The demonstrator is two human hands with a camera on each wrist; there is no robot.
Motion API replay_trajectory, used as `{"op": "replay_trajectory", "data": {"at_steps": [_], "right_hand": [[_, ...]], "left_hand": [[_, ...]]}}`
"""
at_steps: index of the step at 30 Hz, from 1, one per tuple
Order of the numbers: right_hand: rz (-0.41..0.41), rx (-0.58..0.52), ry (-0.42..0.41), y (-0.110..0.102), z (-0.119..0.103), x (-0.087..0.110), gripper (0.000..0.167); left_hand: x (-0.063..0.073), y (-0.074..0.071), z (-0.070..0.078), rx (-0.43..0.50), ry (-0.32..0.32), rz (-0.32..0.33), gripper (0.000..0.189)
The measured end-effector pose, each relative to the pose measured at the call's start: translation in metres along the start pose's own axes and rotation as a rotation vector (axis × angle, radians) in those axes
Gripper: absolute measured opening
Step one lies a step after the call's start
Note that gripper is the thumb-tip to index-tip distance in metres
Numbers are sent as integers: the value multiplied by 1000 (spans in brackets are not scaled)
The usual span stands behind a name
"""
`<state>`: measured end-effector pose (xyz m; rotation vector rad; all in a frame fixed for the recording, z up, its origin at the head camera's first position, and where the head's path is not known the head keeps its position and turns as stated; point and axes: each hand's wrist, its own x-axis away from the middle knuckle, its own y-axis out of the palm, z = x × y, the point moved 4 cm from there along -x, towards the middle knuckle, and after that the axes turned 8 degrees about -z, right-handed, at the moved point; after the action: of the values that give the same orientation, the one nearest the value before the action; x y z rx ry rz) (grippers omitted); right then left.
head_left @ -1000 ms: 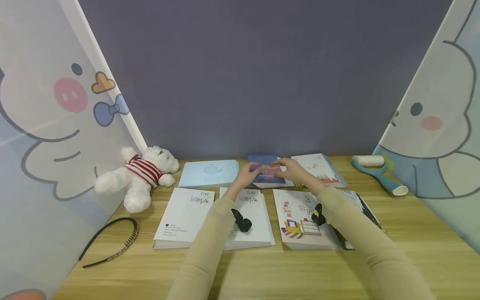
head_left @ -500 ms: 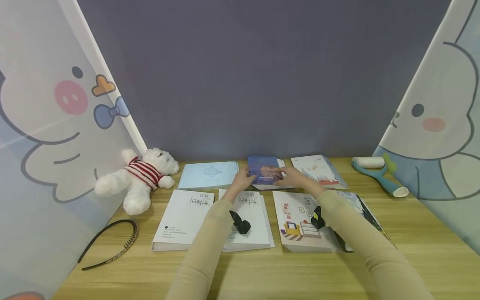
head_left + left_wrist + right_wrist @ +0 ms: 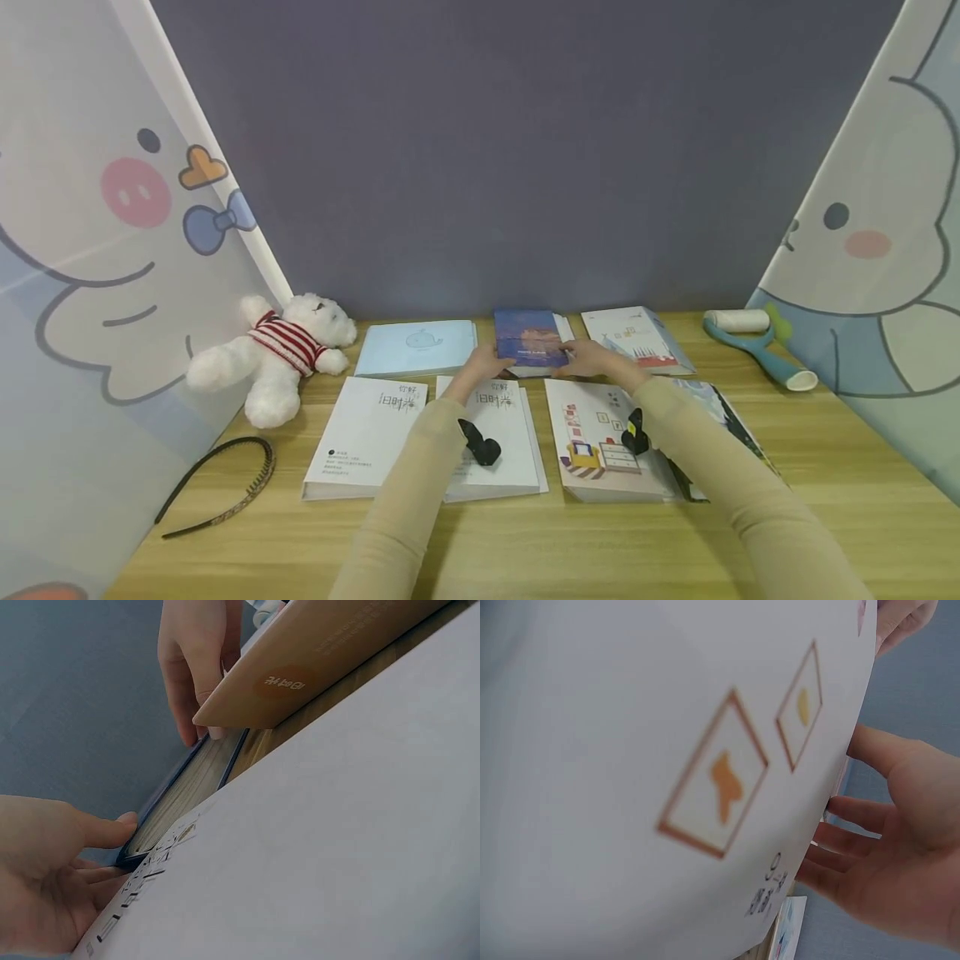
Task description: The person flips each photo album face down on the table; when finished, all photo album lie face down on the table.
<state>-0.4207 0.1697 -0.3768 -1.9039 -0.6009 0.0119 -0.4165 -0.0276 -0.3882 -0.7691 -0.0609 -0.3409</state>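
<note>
A dark blue photo album point(image 3: 528, 333) lies at the back middle of the table, its page edges facing me. My left hand point(image 3: 483, 363) grips its near left corner; in the left wrist view the thumb lies along the cover's edge and the other fingers are lower at the side. At the near right side my right hand point(image 3: 592, 360) holds the album, its thumb on the page edges point(image 3: 184, 787). The right wrist view shows the right hand point(image 3: 907, 832) with fingers partly hidden behind a white album's cover point(image 3: 630, 750).
Two white albums point(image 3: 367, 433) and an album with furniture drawings point(image 3: 600, 442) lie in front. A light blue whale album point(image 3: 408, 348) and a white album point(image 3: 630, 333) flank the blue one. A teddy bear point(image 3: 288, 346), headband point(image 3: 260, 440) and lint roller point(image 3: 768, 358) lie outside.
Both hands have come down from above the blue photo album to its near left and right sides and now hold it. The other things have stayed in place.
</note>
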Motion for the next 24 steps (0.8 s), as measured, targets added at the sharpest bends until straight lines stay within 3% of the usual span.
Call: {"op": "replay_trajectory", "data": {"at_steps": [5, 12, 19, 24], "right_hand": [[-15, -39, -7, -1, -1, 1, 73], [-14, -93, -31, -5, -2, 2, 73], [-34, -167, -59, -4, -12, 1, 70], [-58, -154, -59, -3, -20, -2, 72]], "left_hand": [[0, -2, 2, 52, -9, 15, 59], [-3, -4, 3, 339, 8, 7, 62], [2, -12, 4, 614, 36, 1, 61], [6, -19, 4, 671, 32, 23, 61]]}}
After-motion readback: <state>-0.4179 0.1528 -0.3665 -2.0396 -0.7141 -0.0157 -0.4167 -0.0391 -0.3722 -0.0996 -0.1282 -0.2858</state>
